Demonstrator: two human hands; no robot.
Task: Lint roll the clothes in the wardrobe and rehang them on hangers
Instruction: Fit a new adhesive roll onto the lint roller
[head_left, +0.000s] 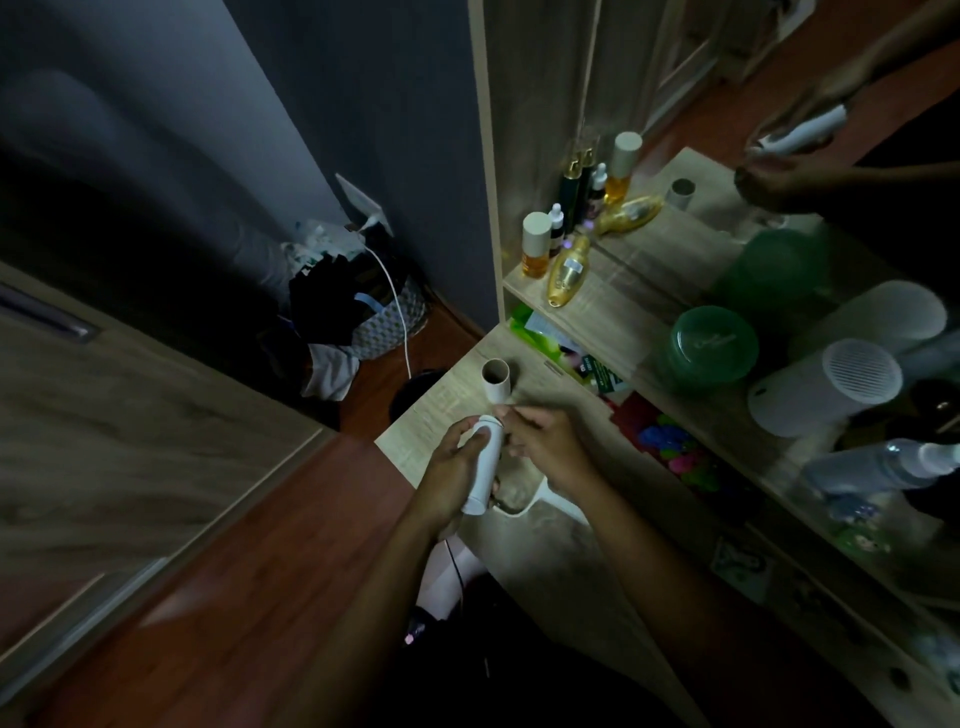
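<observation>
Holding the white lint roller (484, 470) in my left hand (449, 478), I have my fingers wrapped tight around the middle of its roll, which points up and away from me over the wooden dresser top (550, 551). My right hand (545, 441) sits just beside it, thumb and fingertips pinched together at the upper end of the roll; in this dim light I think they are nipping the edge of a sheet, but I cannot tell for sure. A white handle (535, 496) curves out under my right palm, near the lower end of the roll. Just beyond my hands an empty cardboard tube (497, 382) stands upright on the dresser top. On the shelf to the right stand amber bottles (537, 244), with a gold bottle (569, 270) lying tilted beside them, a green lidded jar (714, 343) and a white cylinder (826, 387) on its side. A mirror (675, 78) behind the shelf repeats my hands. Down on the floor by the dark wall sits a basket (379, 317) heaped with clothes.
</observation>
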